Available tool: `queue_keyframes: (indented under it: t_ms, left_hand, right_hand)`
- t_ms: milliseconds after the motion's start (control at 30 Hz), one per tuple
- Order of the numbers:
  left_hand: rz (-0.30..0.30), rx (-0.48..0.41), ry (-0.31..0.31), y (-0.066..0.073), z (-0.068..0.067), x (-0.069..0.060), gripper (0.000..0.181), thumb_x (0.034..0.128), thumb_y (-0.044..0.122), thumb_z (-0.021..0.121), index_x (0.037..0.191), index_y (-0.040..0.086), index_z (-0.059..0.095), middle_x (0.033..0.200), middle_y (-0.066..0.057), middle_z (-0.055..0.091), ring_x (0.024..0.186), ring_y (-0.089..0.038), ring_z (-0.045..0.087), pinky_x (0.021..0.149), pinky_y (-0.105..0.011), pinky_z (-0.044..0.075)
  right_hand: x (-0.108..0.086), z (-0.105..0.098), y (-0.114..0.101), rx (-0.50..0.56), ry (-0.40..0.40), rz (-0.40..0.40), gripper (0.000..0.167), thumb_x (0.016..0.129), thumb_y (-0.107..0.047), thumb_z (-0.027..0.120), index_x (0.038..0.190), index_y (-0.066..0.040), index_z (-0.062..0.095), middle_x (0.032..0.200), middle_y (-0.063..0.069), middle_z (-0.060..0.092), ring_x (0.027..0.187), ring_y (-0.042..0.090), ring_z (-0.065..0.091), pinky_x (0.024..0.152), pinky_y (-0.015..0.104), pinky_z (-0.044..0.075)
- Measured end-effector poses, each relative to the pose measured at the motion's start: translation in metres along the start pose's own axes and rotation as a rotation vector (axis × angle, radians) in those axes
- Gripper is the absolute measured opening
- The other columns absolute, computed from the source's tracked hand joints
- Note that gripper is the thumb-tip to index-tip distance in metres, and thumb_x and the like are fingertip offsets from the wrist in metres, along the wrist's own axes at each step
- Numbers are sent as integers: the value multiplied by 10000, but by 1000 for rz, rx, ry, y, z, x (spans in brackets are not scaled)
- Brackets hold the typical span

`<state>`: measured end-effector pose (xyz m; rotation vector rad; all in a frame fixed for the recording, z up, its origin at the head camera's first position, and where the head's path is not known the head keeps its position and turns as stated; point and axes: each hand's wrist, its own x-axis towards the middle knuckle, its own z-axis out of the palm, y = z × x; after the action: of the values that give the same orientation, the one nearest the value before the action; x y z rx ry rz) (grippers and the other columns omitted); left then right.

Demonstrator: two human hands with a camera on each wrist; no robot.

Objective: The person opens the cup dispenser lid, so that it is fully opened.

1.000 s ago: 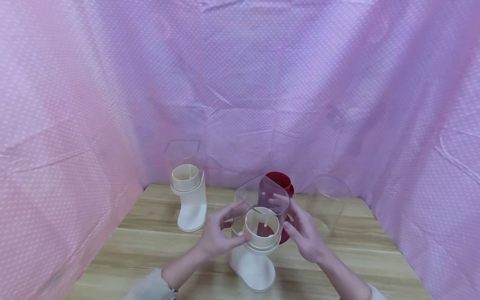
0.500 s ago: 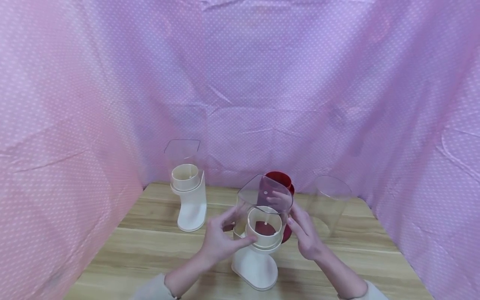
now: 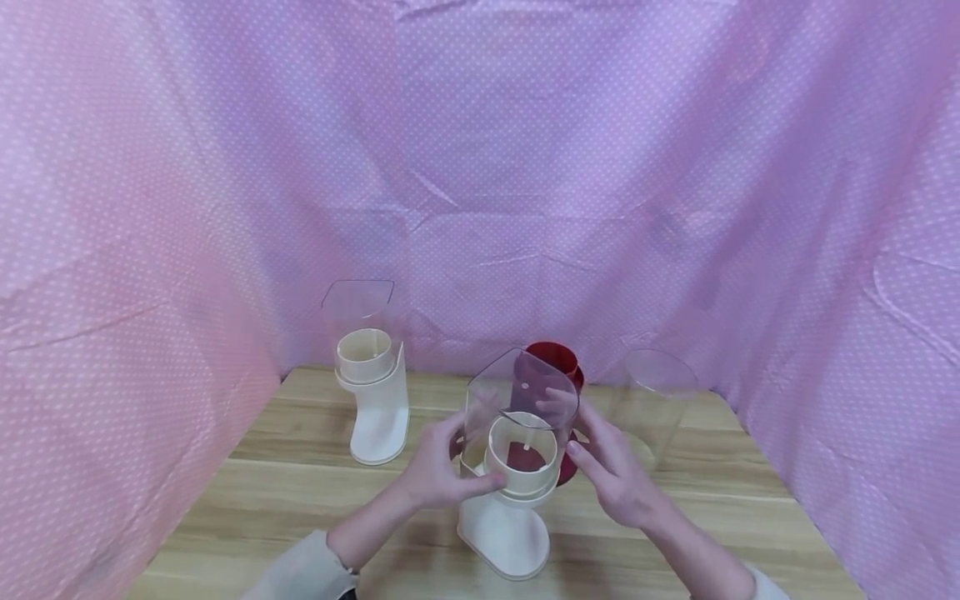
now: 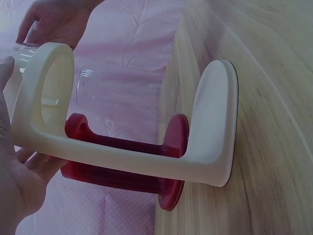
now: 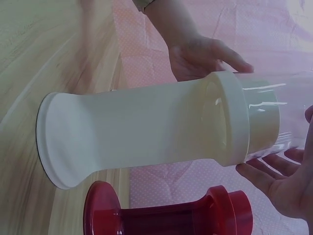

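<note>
Before a pink dotted curtain [image 3: 480,167], left hand [image 3: 437,468] and right hand [image 3: 611,473] curve half-spread fingers round a clear tube [image 3: 519,423] topping a cream stand [image 3: 513,533], front-centre on the wood-grain table [image 3: 315,508]; uneven pressure could tip both into the red stand [image 3: 557,360] behind.

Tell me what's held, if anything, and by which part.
The clear container, by its lower side just above the white stand's collar: left grip has its thumb there. Right grip cups the opposite side; firm contact can't be told.
</note>
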<state>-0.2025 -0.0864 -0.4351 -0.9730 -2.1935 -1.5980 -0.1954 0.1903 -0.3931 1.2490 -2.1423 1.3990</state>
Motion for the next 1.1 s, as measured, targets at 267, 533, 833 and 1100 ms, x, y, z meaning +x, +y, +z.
queue_keyframes:
  t_ms: [267,533,833,1100]
  left_hand:
    - [-51,-21,34,4,4,-4,882,769,236,959,1547,176,547,1607,2,555,1423,-217,584,1055,-333,572]
    - [-91,-30,139,17,11,-9,714,716,258,1001,1346,282,667,1249,59,776,1145,-118,714,891,-315,650]
    - [-79,103,46,2,6,-6,1045,628,358,1028,1525,275,498,1392,53,678,1302,-176,632,1062,-458,591]
    - [-101,-86,-171,-26,-9,-2,1062,644,160,1024,1548,154,467,1436,-65,668,1312,-160,647,1142,-339,536]
  right_hand:
    - [7,4,1,-17,13,-61,596,985,49,430,1576,-25,435,1383,182,686,1265,182,672,1049,205,508]
    - [12,6,5,28,-6,-87,576,1003,41,359,1573,-2,426,1462,206,647,1368,215,641,1137,249,496]
    - [20,-1,10,89,60,-97,571,991,41,333,1551,49,448,1448,146,682,1329,118,657,1082,228,541]
    - [67,-29,-16,-40,38,34,454,1043,-63,421,1466,-9,577,1393,196,697,1241,189,715,988,270,602]
